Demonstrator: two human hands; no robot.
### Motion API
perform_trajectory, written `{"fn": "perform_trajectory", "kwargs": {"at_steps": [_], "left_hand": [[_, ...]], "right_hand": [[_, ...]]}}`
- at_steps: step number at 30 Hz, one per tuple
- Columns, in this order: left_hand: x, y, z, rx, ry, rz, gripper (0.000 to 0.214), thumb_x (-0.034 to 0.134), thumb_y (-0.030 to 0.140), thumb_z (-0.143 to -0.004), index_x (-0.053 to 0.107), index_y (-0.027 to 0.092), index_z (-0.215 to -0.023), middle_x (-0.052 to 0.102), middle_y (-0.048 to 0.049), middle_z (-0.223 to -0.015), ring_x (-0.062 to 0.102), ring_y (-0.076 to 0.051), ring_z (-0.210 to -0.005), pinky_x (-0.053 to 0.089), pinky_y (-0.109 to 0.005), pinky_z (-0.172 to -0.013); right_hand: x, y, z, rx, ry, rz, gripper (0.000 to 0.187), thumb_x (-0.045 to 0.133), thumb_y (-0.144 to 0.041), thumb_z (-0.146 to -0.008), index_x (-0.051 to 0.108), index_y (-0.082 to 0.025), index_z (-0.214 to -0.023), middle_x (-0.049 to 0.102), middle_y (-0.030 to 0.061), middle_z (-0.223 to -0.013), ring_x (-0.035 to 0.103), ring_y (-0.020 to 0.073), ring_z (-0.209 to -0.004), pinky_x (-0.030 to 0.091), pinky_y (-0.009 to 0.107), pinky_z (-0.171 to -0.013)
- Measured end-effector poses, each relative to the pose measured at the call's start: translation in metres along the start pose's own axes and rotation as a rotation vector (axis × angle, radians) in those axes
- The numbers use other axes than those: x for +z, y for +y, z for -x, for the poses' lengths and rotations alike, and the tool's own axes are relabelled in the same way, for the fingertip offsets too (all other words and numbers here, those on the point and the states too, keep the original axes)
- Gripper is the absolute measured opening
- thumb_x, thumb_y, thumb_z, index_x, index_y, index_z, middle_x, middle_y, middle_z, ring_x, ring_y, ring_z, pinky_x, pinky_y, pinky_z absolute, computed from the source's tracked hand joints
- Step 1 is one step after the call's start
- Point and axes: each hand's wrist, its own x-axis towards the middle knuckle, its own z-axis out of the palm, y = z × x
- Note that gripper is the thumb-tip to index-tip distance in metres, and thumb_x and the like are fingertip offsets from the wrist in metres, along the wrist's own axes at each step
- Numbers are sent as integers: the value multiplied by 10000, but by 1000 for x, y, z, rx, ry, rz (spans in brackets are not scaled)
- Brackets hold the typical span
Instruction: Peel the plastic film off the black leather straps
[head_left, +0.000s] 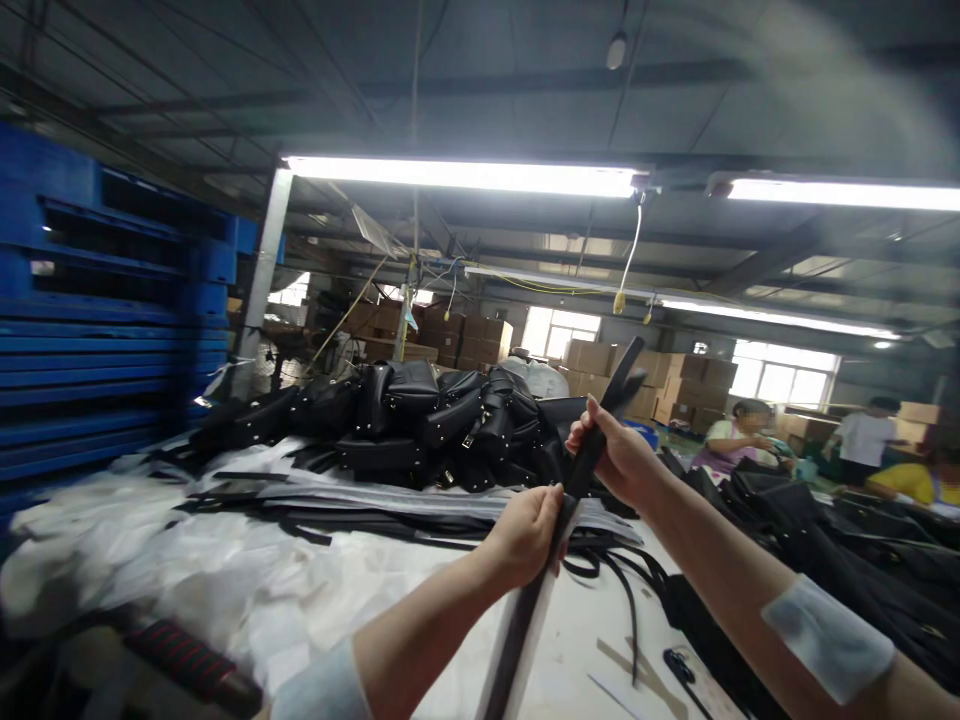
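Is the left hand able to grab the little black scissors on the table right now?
Probably not right away. The left hand is shut on the black strap, and so is the right hand. The scissors lie uncovered on the table below, but that grip would have to let go first.

A factory floor for bag-making; black bags [420, 415] lie heaped along the far edge of the white-covered worktop [247, 580]; blue pallets [105, 310] stand stacked at its left edge; cardboard cartons [660, 385] line the back wall; tube lights [461, 175] hang from a bare steel roof; other workers [742, 435] sit beyond the right edge.
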Motion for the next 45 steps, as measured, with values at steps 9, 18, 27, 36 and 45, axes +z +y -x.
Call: {"fn": "perform_trajectory", "kwargs": {"at_steps": [9,18,27,36,45], "left_hand": [[2,14,-14,31,-10,8,626,419,780,-817,527,175,-696,465,43,-411,390,-87,-293,299,-206,-300],[11,16,-11,60,30,16,595,415,746,-838,520,174,-713,460,55,-405,382,-82,-286,286,-198,-296],[15,20,-2,79,40,-8,565,393,709,-870,501,184,-691,435,66,-394,373,-73,-289,280,-184,-302],[11,26,-1,83,99,-51,543,408,691,-877,470,191,-675,417,70,-394,352,-64,-286,246,-174,-287],[4,46,12,168,173,20,548,479,694,-862,545,163,-747,460,67,-419,385,-67,-312,281,-169,-328]], "right_hand": [[-2,6,9,-68,-30,248,501,771,-641,-656,658,-154,-648,653,40,-628,581,149,-579,454,263,-537],[-5,3,10,-148,-127,319,529,671,-688,-733,626,-167,-652,690,50,-663,597,150,-560,487,279,-565],[-15,-17,3,-454,-61,519,482,702,-609,-748,648,-203,-1002,686,4,-664,614,158,-567,480,274,-571],[-9,3,30,-356,-167,573,493,576,-668,-817,728,-203,-881,712,46,-751,643,200,-724,503,313,-701],[-21,68,104,390,-578,568,620,820,-290,-589,647,-207,-1178,695,-9,-733,600,128,-526,469,213,-464]]}}
